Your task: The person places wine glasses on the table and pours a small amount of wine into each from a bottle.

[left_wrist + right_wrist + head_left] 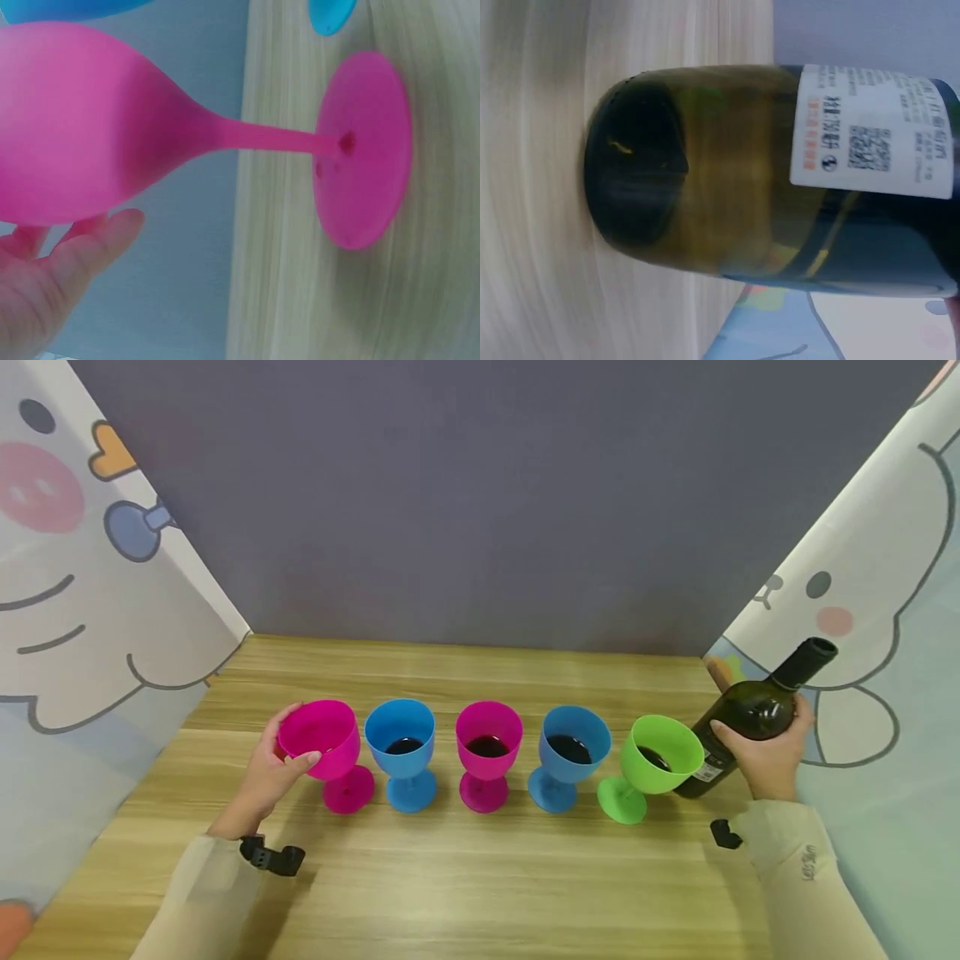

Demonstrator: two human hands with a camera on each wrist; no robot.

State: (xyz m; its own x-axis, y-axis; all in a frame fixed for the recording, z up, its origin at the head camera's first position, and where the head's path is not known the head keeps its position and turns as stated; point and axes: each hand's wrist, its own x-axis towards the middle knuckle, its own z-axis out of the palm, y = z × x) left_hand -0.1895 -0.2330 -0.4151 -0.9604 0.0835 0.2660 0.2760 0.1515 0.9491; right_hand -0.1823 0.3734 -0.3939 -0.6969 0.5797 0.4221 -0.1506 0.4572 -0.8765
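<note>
At the left end of a row of goblets, my left hand (pixel 272 775) holds the bowl of a pink goblet (pixel 347 787), thumb on the near side and fingers round the far side. In the left wrist view this goblet's round foot (pixel 367 187) is on the wood, and the fingertips (pixel 124 225) lie against its bowl. My right hand (pixel 772 756) grips a dark green wine bottle (pixel 750 710) round its body, at the right end. The bottle leans, neck up and to the right. Its white label (pixel 877 131) and base show in the right wrist view.
Between the hands stand a blue goblet (pixel 411 789), a second pink goblet (pixel 483 793), another blue goblet (pixel 553 789) and a green goblet (pixel 624 799), each with dark liquid inside. A grey wall (pixel 480 510) rises behind the wooden table (pixel 480 885). Cartoon-printed panels (pixel 862 652) flank both sides.
</note>
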